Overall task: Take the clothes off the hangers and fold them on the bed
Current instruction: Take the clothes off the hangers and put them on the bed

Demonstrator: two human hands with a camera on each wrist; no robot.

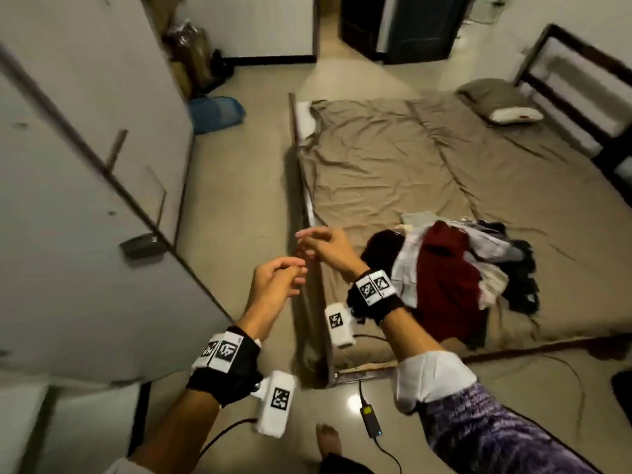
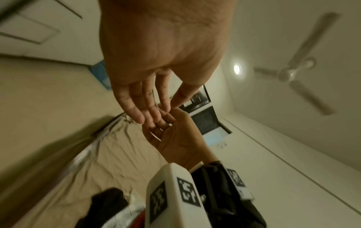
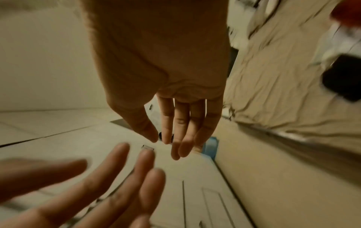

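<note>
A person stands at the foot of a low bed covered in a wrinkled tan sheet (image 1: 393,159), both bare hands raised in front of the chest and holding nothing; the left hand (image 1: 273,285) hangs with its fingers loosely extended, and the right hand (image 1: 325,248) is likewise relaxed and empty, its fingertips close to those of the left, though whether they touch cannot be told; the wrist views confirm slack, mostly straight fingers (image 2: 136,108) on both sides, with no cloth or hanger between them. The task's clothes lie in a jumbled heap of dark red, white, grey and black garments (image 1: 451,265) on the near part of the bed, just beside the right forearm; no neat folded stack is to be seen anywhere on the sheet, and whether hangers remain inside the pile cannot be told, since none shows clearly. A taupe pillow (image 1: 496,97) sits at the far head of the bed, well apart from the pile; a white wardrobe door (image 1: 85,200) stands to the left, a blue basket (image 1: 215,112) rests on the tiled floor beyond it, and a black cable with a small adapter (image 1: 371,415) trails near a bare foot. By this evidence the work appears barely begun: the garments seem gathered on the bed, but sorting, unhooking and folding look to be still ahead.
</note>
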